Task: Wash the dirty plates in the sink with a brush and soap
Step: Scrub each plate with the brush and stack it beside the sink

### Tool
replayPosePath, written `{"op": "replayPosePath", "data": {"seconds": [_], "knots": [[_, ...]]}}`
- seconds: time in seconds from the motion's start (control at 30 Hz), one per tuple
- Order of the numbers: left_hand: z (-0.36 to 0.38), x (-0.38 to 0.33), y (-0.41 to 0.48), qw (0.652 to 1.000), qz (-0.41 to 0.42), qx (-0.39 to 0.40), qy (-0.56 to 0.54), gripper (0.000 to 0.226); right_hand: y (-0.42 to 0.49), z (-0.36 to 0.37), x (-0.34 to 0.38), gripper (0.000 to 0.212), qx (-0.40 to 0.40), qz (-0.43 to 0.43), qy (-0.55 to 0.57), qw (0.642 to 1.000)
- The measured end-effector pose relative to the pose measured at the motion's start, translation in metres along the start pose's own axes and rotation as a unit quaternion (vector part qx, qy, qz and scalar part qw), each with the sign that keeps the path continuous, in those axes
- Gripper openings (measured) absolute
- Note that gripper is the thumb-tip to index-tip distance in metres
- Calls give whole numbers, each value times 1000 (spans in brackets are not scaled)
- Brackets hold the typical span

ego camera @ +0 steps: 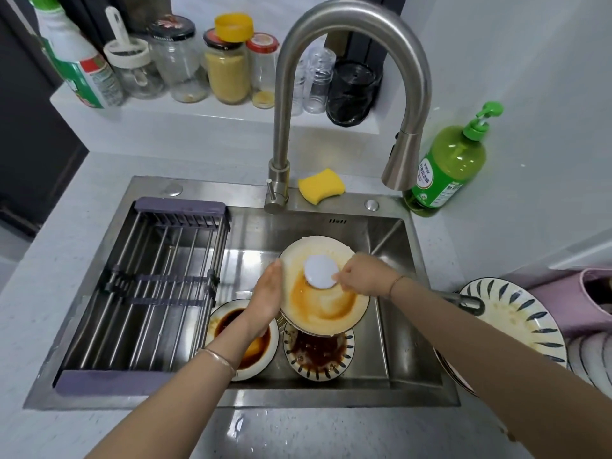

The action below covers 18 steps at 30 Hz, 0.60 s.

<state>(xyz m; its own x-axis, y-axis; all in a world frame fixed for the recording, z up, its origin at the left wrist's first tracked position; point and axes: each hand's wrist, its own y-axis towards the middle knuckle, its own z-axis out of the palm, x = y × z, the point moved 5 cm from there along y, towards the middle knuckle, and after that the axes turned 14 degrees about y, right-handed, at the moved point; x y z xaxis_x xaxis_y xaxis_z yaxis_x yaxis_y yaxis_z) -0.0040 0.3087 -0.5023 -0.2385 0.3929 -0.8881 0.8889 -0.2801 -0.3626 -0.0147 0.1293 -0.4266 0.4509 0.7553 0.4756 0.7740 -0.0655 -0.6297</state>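
Note:
Over the steel sink (407,326) my left hand (266,293) grips the left rim of a cream plate (331,309) smeared with orange sauce, tilted toward me. My right hand (362,274) holds a round pale-blue brush (320,271) against the plate's face. Below it lie two dirty plates: one with dark sauce (225,321) at the left, partly hidden by my left arm, and a patterned one (318,354) with brown residue. A green soap bottle (447,164) with a pump stands at the sink's back right corner.
A purple-and-steel drying rack (149,286) spans the sink's left half. The tall faucet (347,34) arches above the sink, with a yellow sponge (321,185) at its base. Dirty striped plates (516,313) are stacked on the counter at right. Jars and bottles (228,67) line the back ledge.

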Motion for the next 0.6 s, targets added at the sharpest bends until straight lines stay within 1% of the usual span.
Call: {"op": "replayPosePath", "data": {"seconds": [0.03,0.07,0.13,0.23,0.3,0.37,0.43,0.47,0.53,0.6], "knots": [[-2,1,-1,1000,-1,7,-9,46,-1,-7,-7,32,-8,22,11,1000],[-5,3,-1,1000,-14,6,-24,44,-5,-11,-14,32,0,43,26,999],[-11,4,-2,997,-47,-9,-62,44,-16,-6,-17,31,53,63,31,996],[-9,6,1,995,-61,-26,-69,46,-24,22,1,31,123,29,9,992],[-1,2,0,998,-49,-3,-32,49,-16,31,15,33,110,8,25,994],[4,0,-3,999,-43,24,-20,53,-5,21,22,32,67,5,30,997],[3,3,-3,999,-36,29,-12,54,1,1,17,31,18,16,26,999],[1,4,-3,999,-35,25,-17,54,1,-7,11,32,7,30,35,999],[-2,7,-3,998,-54,19,-33,56,-5,-10,1,32,31,58,61,996],[-3,1,-4,996,-72,14,-52,54,-14,5,4,29,83,64,80,991]]}}
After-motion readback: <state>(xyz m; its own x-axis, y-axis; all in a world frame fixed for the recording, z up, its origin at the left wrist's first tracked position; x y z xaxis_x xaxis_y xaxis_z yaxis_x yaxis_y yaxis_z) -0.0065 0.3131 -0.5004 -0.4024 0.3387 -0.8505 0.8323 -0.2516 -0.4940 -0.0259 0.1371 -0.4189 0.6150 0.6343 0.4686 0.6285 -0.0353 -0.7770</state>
